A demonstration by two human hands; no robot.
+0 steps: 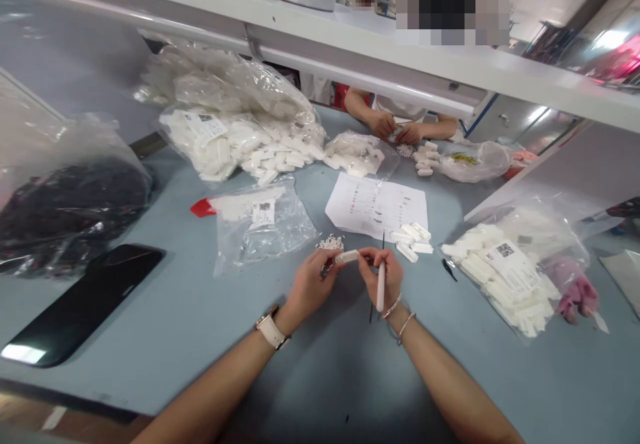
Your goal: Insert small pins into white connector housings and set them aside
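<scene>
Between my two hands a small white plastic part (pixel 347 256) is held up over the table. The fingertips of my left hand (pixel 314 283) pinch its left end. At its right end are the fingers of my right hand (pixel 383 274), which also hold a pen-like tool (pixel 381 287) with a white handle and a thin dark tip pointing away. A heap of tiny white pieces (pixel 331 242) lies just beyond my left hand. Several white parts (pixel 413 240) lie beyond my right hand, partly on a printed sheet (pixel 376 205).
Large bags of white parts (pixel 235 131) stand at the back left, another bag (pixel 505 271) at the right. A flat clear bag (pixel 265 221), a black glossy object (pixel 85 304) and a dark-filled bag (pixel 75 194) lie left. Across the table another person's hands (pixel 396 129) work below a shelf (pixel 320 27).
</scene>
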